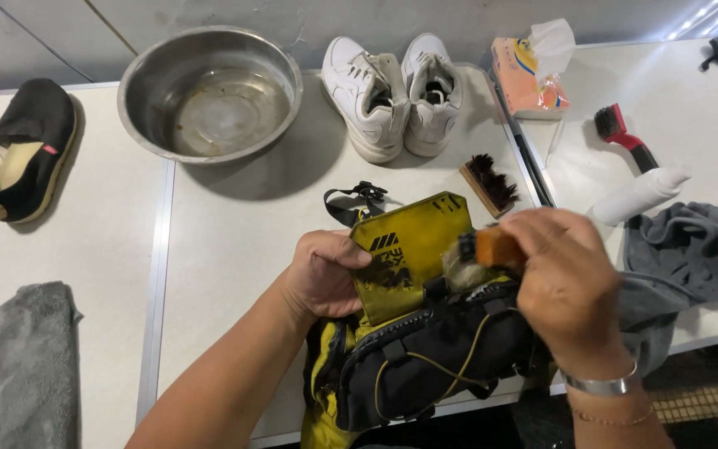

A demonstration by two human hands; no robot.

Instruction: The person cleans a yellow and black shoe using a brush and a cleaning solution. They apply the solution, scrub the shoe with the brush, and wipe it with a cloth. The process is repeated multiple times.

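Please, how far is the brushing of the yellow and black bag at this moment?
In hand: the left hand holds the yellow and black bag by its flap, and the right hand presses a small brush on its top. Done: cannot tell; no cleaned part shows clearly. Left: the white shoes, the black slipper and the metal bowl stand apart, untouched; a second brush lies unused.

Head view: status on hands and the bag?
Left hand grips yellow-and-black bag. Right hand holds small brush on it. Nothing in the way; white sneakers sit clear behind.
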